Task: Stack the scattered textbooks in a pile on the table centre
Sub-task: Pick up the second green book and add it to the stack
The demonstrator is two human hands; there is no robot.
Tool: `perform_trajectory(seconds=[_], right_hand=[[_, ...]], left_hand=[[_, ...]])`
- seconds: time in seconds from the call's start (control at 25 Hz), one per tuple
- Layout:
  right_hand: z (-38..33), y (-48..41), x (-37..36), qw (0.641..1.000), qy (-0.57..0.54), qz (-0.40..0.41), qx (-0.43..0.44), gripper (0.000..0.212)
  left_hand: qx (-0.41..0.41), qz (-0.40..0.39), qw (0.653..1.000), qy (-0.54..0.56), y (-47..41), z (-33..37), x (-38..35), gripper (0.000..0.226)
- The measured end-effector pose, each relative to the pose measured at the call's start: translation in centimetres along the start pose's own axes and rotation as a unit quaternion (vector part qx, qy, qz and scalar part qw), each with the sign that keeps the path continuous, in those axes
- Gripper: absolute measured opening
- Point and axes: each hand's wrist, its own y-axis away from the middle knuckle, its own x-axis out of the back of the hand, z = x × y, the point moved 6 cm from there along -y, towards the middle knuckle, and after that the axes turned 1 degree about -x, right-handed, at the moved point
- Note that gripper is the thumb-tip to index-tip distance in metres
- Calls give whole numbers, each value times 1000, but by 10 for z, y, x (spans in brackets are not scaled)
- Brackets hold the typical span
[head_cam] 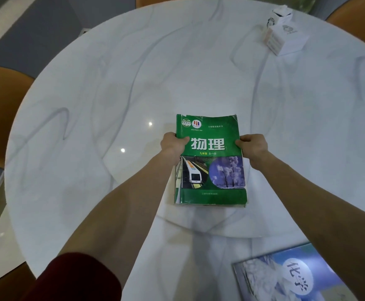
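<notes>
A green physics textbook [212, 168] with a train picture on its cover lies near the middle of the round white marble table [112, 94]. More page edges show under its left side, so it seems to rest on another book. My left hand [174, 146] grips its left edge, thumb on the cover. My right hand [252, 146] grips its right edge the same way. A blue chemistry textbook [290, 276] lies flat at the near right edge of the table, apart from both hands.
A white tissue box [285, 38] with a small white object behind it stands at the far right of the table. Orange chairs [1, 101] ring the table on the left and the far side.
</notes>
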Motion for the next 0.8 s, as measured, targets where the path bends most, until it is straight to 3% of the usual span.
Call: perform_trajectory(seconds=[0.12, 0.24, 0.44, 0.8], right_hand=[[1, -2, -2, 1000, 27, 11, 3, 24], [4, 0, -3, 999, 51, 19, -2, 25], [4, 3, -2, 993, 115, 36, 19, 25], [3, 2, -2, 985, 155, 54, 47, 25]], left_hand=[[-19, 2, 999, -35, -6, 1, -5, 33], [-67, 1, 991, -114, -8, 4, -8, 20], [-118, 40, 948, -294, -8, -2, -10, 20], [-93, 34, 935, -341, -6, -2, -14, 28]])
